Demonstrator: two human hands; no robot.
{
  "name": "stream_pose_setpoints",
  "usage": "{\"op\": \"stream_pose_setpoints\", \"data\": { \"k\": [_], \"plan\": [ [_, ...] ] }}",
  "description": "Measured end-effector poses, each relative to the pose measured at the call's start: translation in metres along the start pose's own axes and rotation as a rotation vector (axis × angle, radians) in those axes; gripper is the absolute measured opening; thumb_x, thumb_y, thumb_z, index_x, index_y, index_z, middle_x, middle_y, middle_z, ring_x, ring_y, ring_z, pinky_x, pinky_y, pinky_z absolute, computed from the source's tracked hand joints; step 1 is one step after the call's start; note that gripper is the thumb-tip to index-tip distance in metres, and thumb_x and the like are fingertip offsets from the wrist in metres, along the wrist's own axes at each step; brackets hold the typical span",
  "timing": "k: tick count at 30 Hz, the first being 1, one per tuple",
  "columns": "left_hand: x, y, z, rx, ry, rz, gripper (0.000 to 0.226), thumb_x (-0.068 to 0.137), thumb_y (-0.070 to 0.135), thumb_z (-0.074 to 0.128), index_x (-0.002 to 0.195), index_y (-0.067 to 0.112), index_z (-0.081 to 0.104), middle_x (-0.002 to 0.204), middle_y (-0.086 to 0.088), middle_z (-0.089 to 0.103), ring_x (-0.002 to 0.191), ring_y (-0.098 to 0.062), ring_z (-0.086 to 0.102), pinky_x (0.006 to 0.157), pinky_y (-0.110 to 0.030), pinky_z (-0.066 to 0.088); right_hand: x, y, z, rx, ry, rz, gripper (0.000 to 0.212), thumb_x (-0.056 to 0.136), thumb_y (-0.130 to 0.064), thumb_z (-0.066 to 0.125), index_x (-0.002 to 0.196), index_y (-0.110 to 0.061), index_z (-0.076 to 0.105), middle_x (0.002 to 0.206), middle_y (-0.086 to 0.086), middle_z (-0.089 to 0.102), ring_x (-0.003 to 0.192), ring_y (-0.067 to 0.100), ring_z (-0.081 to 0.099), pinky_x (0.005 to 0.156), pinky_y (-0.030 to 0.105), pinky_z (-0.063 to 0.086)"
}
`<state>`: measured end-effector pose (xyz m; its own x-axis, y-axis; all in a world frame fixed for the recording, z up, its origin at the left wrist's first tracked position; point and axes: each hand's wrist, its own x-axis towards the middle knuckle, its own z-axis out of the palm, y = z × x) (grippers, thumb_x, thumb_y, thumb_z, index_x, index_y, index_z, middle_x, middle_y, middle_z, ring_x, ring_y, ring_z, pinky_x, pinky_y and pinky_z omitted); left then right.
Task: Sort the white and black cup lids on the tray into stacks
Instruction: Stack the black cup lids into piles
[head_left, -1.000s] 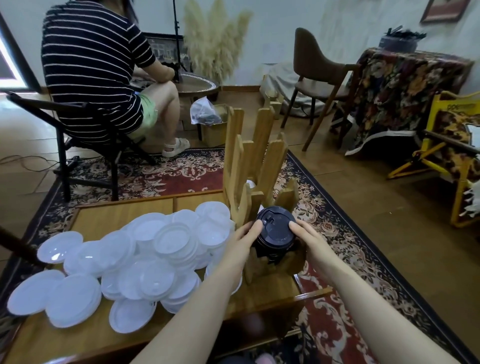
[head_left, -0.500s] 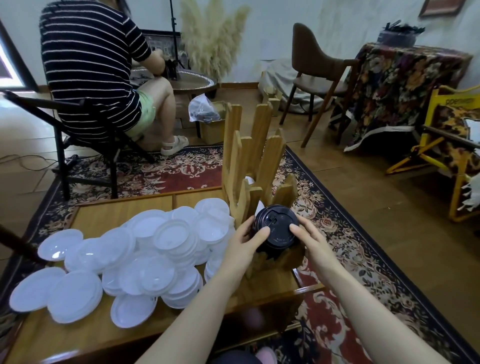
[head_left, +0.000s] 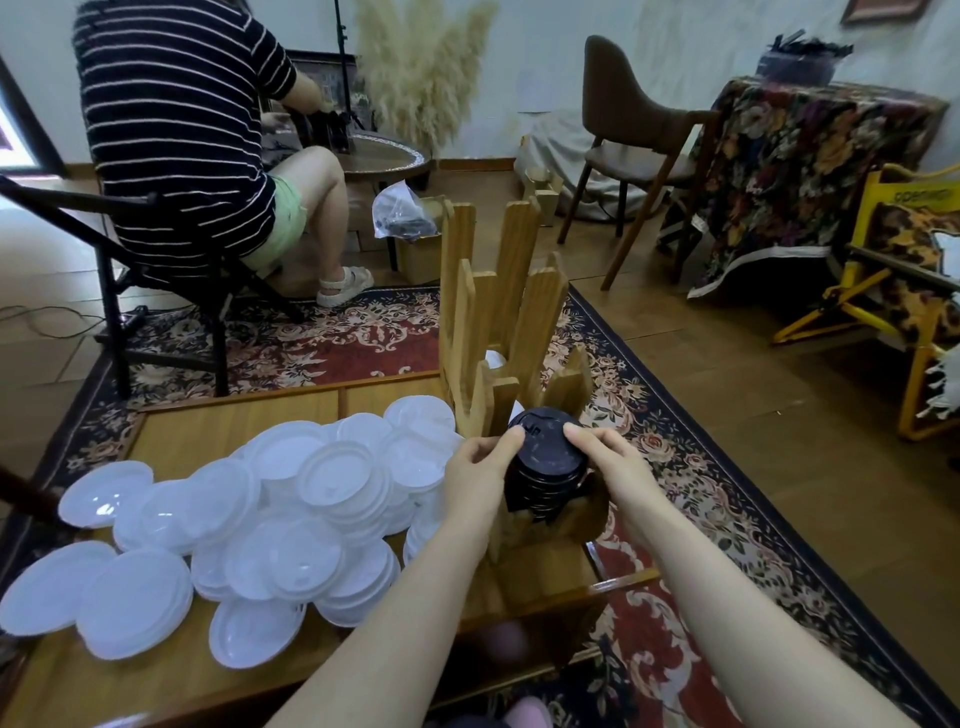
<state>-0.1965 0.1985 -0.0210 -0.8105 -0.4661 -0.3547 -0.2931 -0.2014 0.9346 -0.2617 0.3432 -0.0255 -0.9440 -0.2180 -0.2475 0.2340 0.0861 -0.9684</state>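
wooden tray (head_left: 234, 431) on a patterned rug (head_left: 311, 343), viewed from above; a seated person in a striped top (head_left: 171, 119) occupies the background. a slatted wooden holder (head_left: 498, 312) stands at the tray's right end. its nearest compartment contains the stack of black lids (head_left: 545, 467), rising above the low front wall; a white lid (head_left: 493, 358) shows in the compartment behind, whose remaining contents are hidden. loose white lids (head_left: 270, 509) lie in overlapping heaps across the tray, unsorted. the left hand (head_left: 478, 467) grips the stack's left side with thumb on the top lid's rim; the right hand (head_left: 608, 462) grips the right side, fingers curled round it, one fingertip on the top. judgement: thin moulded plastic lids are light, springy and smooth, so a nested column may skew or slide apart; hold is best taken at opposing rims, low enough to steady the column, with gentle pressure to avoid buckling the rims.
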Motion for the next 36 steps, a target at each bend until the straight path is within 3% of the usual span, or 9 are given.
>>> {"op": "stream_pose_setpoints", "data": {
  "k": [9, 13, 17, 25, 30, 33, 36],
  "plan": [
    [-0.008, 0.000, -0.001, -0.031, -0.044, 0.069, 0.044, 0.093, 0.046, 0.065, 0.124, 0.015, 0.062, 0.118, 0.001, 0.067, 0.110, -0.013, 0.062, 0.080, -0.020, 0.052, -0.004, -0.003, 0.001, 0.029, 0.002, -0.029, 0.037, 0.085, -0.041, 0.069, 0.106, -0.010, 0.067, 0.107, 0.006, 0.073, 0.104, 0.024, 0.067, 0.098, 0.039, 0.050],
    [-0.012, 0.000, -0.005, -0.038, -0.076, 0.085, 0.044, 0.094, 0.041, 0.065, 0.129, 0.014, 0.061, 0.123, 0.000, 0.066, 0.114, -0.014, 0.061, 0.091, -0.024, 0.052, -0.008, -0.003, 0.002, 0.018, 0.002, -0.046, 0.047, 0.080, -0.045, 0.069, 0.113, -0.012, 0.066, 0.111, 0.005, 0.071, 0.105, 0.021, 0.066, 0.093, 0.035, 0.052],
    [-0.017, 0.002, -0.008, -0.012, -0.080, 0.107, 0.044, 0.095, 0.037, 0.064, 0.133, 0.015, 0.058, 0.127, -0.001, 0.063, 0.116, -0.014, 0.058, 0.087, -0.020, 0.050, -0.014, -0.005, 0.002, -0.011, 0.013, -0.058, 0.042, 0.088, -0.037, 0.067, 0.122, -0.013, 0.062, 0.117, 0.004, 0.067, 0.107, 0.016, 0.063, 0.081, 0.024, 0.049],
    [-0.033, 0.011, -0.020, 0.023, -0.086, 0.144, 0.043, 0.096, 0.029, 0.064, 0.136, 0.016, 0.056, 0.136, -0.002, 0.058, 0.125, -0.016, 0.052, 0.099, -0.026, 0.044, -0.029, -0.013, -0.003, -0.107, 0.030, -0.094, 0.037, 0.091, -0.036, 0.064, 0.122, -0.018, 0.061, 0.119, 0.000, 0.063, 0.111, 0.013, 0.058, 0.084, 0.023, 0.047],
    [-0.050, 0.011, -0.039, 0.107, -0.080, 0.201, 0.041, 0.096, 0.025, 0.064, 0.136, 0.017, 0.057, 0.139, 0.000, 0.056, 0.130, -0.016, 0.049, 0.101, -0.028, 0.041, -0.050, -0.022, -0.003, -0.164, 0.037, -0.168, 0.036, 0.092, -0.032, 0.063, 0.125, -0.018, 0.058, 0.112, -0.008, 0.060, 0.101, 0.001, 0.055, 0.073, 0.015, 0.042],
    [-0.060, 0.008, -0.056, 0.163, -0.077, 0.226, 0.041, 0.095, 0.029, 0.065, 0.135, 0.021, 0.058, 0.141, 0.006, 0.056, 0.132, -0.015, 0.049, 0.108, -0.035, 0.042, -0.065, -0.027, -0.006, -0.239, 0.048, -0.237, 0.038, 0.091, -0.032, 0.065, 0.126, -0.020, 0.056, 0.123, -0.004, 0.060, 0.115, 0.011, 0.056, 0.083, 0.019, 0.045],
    [-0.071, 0.000, -0.078, 0.198, -0.069, 0.246, 0.040, 0.094, 0.032, 0.067, 0.132, 0.026, 0.058, 0.139, 0.009, 0.055, 0.130, -0.011, 0.049, 0.109, -0.039, 0.043, -0.085, -0.034, -0.005, -0.358, 0.060, -0.321, 0.039, 0.089, -0.034, 0.067, 0.125, -0.027, 0.055, 0.128, -0.006, 0.057, 0.121, 0.013, 0.053, 0.099, 0.031, 0.044]
  ]
}}
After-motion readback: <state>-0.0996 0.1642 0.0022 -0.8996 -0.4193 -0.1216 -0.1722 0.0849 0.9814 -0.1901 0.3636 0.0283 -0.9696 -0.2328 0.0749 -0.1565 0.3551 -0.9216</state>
